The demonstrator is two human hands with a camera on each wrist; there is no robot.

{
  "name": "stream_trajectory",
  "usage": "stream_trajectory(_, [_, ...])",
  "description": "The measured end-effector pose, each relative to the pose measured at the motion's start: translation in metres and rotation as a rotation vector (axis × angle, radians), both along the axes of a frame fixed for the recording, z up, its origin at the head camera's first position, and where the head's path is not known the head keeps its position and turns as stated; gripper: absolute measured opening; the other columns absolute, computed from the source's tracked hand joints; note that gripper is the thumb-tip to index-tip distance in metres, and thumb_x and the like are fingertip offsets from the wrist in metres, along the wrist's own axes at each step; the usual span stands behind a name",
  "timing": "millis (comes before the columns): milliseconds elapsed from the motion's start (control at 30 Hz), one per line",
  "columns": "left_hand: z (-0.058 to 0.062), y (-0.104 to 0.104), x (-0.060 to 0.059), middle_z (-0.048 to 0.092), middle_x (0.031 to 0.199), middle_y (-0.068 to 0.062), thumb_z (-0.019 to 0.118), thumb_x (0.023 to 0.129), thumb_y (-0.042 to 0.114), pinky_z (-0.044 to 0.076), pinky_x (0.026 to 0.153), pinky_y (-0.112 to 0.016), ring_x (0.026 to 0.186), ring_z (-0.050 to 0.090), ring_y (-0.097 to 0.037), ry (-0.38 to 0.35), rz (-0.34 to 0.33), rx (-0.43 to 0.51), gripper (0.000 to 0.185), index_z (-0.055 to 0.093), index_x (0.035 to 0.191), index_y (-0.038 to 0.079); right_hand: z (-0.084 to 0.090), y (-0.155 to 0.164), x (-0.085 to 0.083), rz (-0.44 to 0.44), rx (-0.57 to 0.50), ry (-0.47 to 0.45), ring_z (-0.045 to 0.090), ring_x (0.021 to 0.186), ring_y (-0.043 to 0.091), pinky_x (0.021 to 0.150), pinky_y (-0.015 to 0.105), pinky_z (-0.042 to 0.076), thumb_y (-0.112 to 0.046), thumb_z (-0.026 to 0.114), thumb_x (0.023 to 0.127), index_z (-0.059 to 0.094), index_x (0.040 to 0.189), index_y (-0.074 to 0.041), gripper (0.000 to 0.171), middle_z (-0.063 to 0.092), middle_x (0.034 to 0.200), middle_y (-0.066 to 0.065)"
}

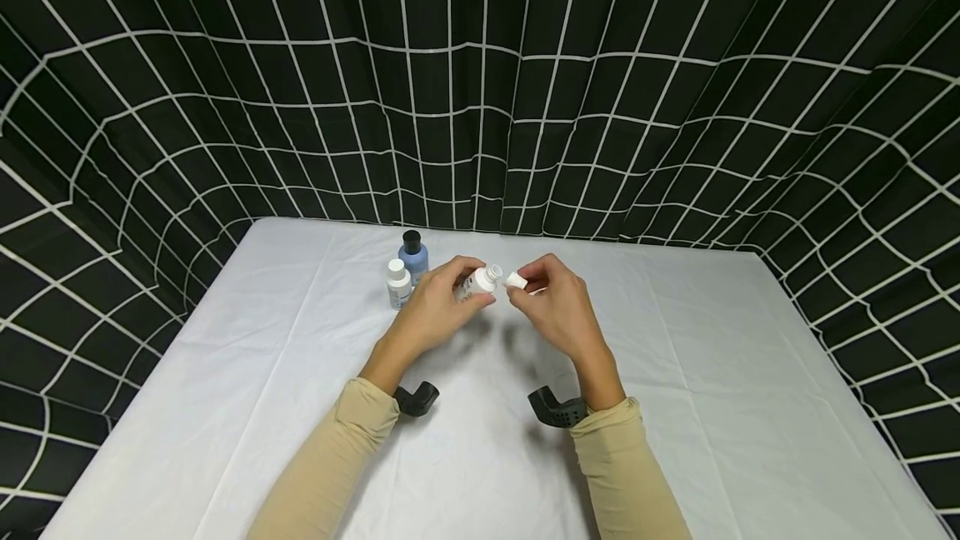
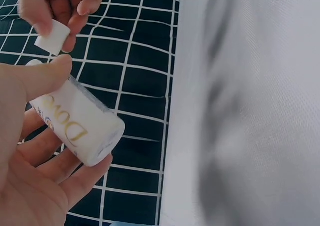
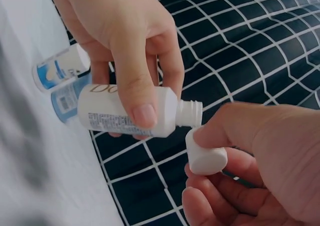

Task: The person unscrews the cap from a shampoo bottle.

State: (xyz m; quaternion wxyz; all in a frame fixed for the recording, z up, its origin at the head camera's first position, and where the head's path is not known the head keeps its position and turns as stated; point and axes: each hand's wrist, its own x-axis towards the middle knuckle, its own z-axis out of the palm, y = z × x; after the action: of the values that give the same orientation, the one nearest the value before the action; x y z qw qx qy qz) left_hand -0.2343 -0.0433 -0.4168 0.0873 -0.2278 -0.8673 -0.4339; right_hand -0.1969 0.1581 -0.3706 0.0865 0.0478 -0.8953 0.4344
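Observation:
My left hand (image 1: 431, 311) holds a small white Dove bottle (image 1: 480, 282) above the table, tilted toward the right hand. Its threaded neck is bare, as the right wrist view shows. Gold lettering runs along the bottle (image 2: 82, 123) in the left wrist view; small print covers the side of the bottle (image 3: 107, 121) in the right wrist view. Thumb and fingers of my right hand (image 1: 562, 307) pinch a white cap (image 1: 516, 280) just off the mouth. In the right wrist view the cap (image 3: 207, 156) appears beside and below the neck. The bottle's contents are hidden.
Left of my left hand stand a white-capped bottle (image 1: 399, 290) and, just behind it, a blue bottle (image 1: 414, 257) with a black cap. A white cloth (image 1: 720, 373) covers the table. Black curtain with a white grid (image 1: 495, 90) surrounds its back and sides.

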Motion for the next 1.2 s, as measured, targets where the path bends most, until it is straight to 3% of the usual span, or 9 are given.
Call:
stream_trajectory(233, [0.006,0.001,0.001,0.072,0.118,0.004,0.081,0.088,0.033,0.053,0.098,-0.039,0.107,0.066,-0.014,0.003,0.017,0.034,0.041,0.061,0.123,0.023,0.003,0.010,-0.003,0.017,-0.044,0.013,0.067,0.107,0.029,0.094,0.041,0.057,-0.010,0.073,0.091,0.064,0.128,-0.005,0.038,0.070,0.117,0.016])
stream_trajectory(467, [0.007,0.011,-0.001,0.072,0.118,0.002,0.081,0.088,0.033,0.054,0.103,-0.038,0.113,0.069,-0.017,-0.029,-0.006,0.092,0.045,0.060,0.125,0.021,0.009,0.037,-0.007,-0.011,0.031,0.023,0.069,0.113,0.033,0.096,0.047,0.058,-0.010,0.066,0.096,0.065,0.134,-0.005,0.038,0.065,0.129,0.017])
stream_trajectory(667, [0.013,0.032,-0.014,0.072,0.122,-0.003,0.082,0.088,0.026,0.054,0.105,-0.033,0.117,0.068,-0.017,-0.099,-0.058,0.237,0.047,0.062,0.129,0.016,0.012,0.060,-0.017,-0.045,0.102,0.036,0.070,0.111,0.035,0.094,0.048,0.058,-0.012,0.065,0.097,0.065,0.131,-0.004,0.034,0.071,0.120,0.019])
stream_trajectory(767, [0.016,0.045,-0.023,0.072,0.123,-0.006,0.082,0.088,0.024,0.054,0.105,-0.034,0.119,0.067,-0.018,-0.097,-0.071,0.264,0.047,0.062,0.128,0.014,0.011,0.069,-0.021,-0.071,0.127,0.029,0.070,0.111,0.036,0.090,0.048,0.058,-0.013,0.067,0.097,0.065,0.130,-0.003,0.034,0.072,0.118,0.020])
stream_trajectory(933, [0.017,0.060,-0.038,0.073,0.121,-0.011,0.083,0.086,0.022,0.056,0.103,-0.040,0.117,0.068,-0.022,-0.108,-0.040,0.295,0.047,0.060,0.126,0.010,0.000,0.084,-0.033,-0.101,0.111,-0.026,0.067,0.113,0.034,0.086,0.039,0.054,-0.018,0.070,0.095,0.064,0.128,-0.004,0.036,0.070,0.121,0.020])
stream_trajectory(1200, [0.008,0.090,-0.059,0.070,0.119,-0.012,0.085,0.084,0.019,0.058,0.094,-0.032,0.109,0.070,-0.023,-0.172,0.021,0.327,0.051,0.057,0.125,0.006,-0.023,0.113,-0.051,-0.142,0.102,-0.077,0.067,0.104,0.029,0.077,0.021,0.047,-0.021,0.070,0.093,0.065,0.125,-0.004,0.037,0.068,0.117,0.017])
